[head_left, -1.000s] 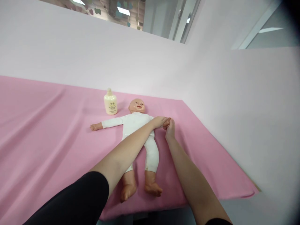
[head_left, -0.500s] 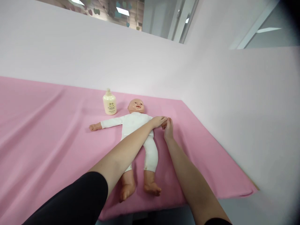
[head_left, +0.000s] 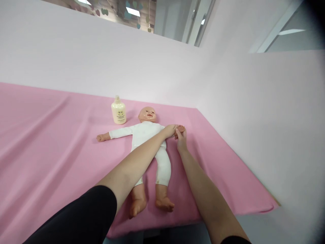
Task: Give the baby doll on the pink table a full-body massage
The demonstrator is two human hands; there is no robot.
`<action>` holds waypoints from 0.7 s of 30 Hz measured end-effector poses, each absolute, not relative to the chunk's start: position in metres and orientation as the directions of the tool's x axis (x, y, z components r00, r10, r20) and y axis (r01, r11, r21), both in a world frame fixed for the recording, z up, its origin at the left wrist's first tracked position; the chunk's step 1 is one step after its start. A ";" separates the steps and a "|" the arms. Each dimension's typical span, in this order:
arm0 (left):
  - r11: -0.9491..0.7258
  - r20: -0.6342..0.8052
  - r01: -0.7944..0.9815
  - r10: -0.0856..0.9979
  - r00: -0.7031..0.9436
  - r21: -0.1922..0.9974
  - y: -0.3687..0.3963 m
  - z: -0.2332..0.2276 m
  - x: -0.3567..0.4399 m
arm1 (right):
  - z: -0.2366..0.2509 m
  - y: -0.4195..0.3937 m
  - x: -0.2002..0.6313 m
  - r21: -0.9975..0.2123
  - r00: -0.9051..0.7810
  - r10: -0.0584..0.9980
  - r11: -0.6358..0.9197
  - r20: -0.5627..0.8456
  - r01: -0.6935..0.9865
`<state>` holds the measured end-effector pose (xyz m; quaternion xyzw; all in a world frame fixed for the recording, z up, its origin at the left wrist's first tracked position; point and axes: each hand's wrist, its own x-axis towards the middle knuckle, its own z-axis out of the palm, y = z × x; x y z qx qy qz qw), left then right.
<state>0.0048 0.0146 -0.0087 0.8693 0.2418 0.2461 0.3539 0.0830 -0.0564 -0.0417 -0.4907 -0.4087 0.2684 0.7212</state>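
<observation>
A baby doll in a white bodysuit lies on its back on the pink sheet, arms spread, bare feet toward me. My left hand reaches across the doll's body and grips the wrist of its outstretched arm. My right hand comes in beside it and holds the doll's small hand with its fingertips. Both my hands meet at that same spot, just right of the doll's torso.
A cream lotion bottle stands upright behind the doll's shoulder, left of its head. Pale walls close in the sheet at the back and right. The sheet's front edge drops off near my arms.
My hands stay at the doll's arm. My right fingers have shifted slightly up onto the doll's hand, which now shows more. The doll and bottle have not moved.
</observation>
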 end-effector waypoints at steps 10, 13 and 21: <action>-0.639 0.257 0.203 0.551 0.794 0.742 0.012 -0.007 0.003 | -0.041 -0.057 0.083 -0.932 0.597 0.733 0.356 0.327 0.074; -0.670 0.234 0.249 0.543 0.806 0.699 0.012 -0.008 0.004 | -0.040 -0.052 0.086 -0.952 0.641 0.745 0.299 0.187 -0.071; -0.697 0.233 0.306 0.565 0.791 0.649 0.012 -0.006 0.007 | -0.043 -0.048 0.090 -0.913 0.595 0.792 0.334 0.138 -0.233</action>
